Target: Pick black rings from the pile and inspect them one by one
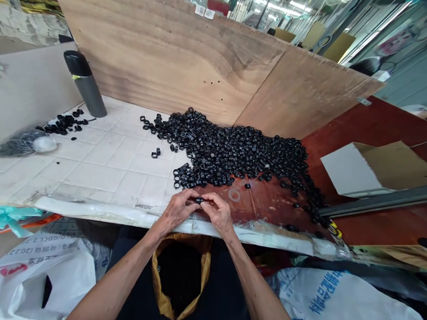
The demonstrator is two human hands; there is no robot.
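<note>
Pinching a small black part [199,200] between them, the left hand [178,210] and right hand [218,213] clamp fingertips on its ends; a slack grip could drop it into the open bag [206,266] below the fingers.

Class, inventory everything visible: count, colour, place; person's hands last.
bench: one, white and red, centre
bottle: one, grey, back left
large pile: uncountable, black, bench centre
small pile: uncountable, black, beside bottle
plastic bag: one, clear, left
wooden panels: two, brown, rear
carton: one, white and brown, right
sacks: two, white, lower corners
bundle: one, turquoise, far left
pouch: one, mustard, bottom centre
held item: one, black, bench front
left hand: one, gripping item
right hand: one, gripping item
</note>
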